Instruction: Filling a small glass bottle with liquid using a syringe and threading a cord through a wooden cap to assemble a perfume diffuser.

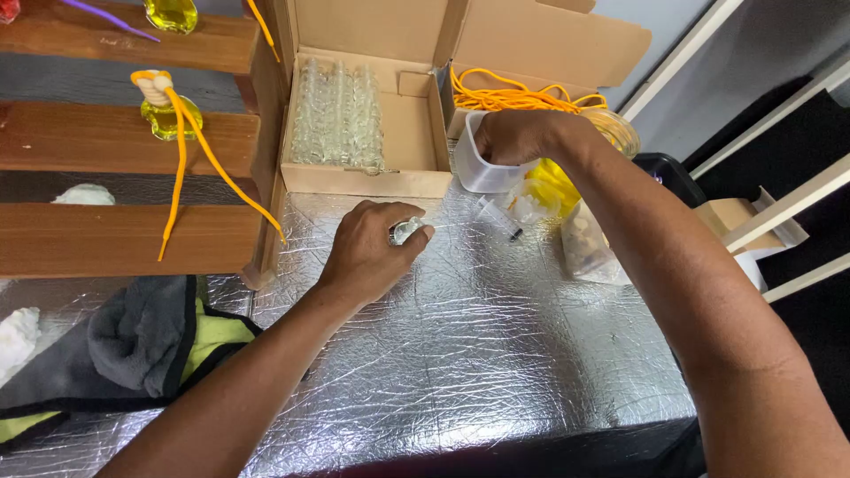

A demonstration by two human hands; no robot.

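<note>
Glass bottle (405, 231) pinched by left hand (367, 252) | right hand (513, 134) grips tub (478, 168) | foil tabletop (460, 354)

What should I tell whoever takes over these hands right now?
Left hand: closed on a small clear glass bottle over the foil-covered table.
Right hand: on the rim of a translucent plastic cup, near the syringe.
Done: filled yellow bottle with orange cord on the wooden shelf.
Left: empty bottles fill the cardboard box; orange cords wait behind.
</note>
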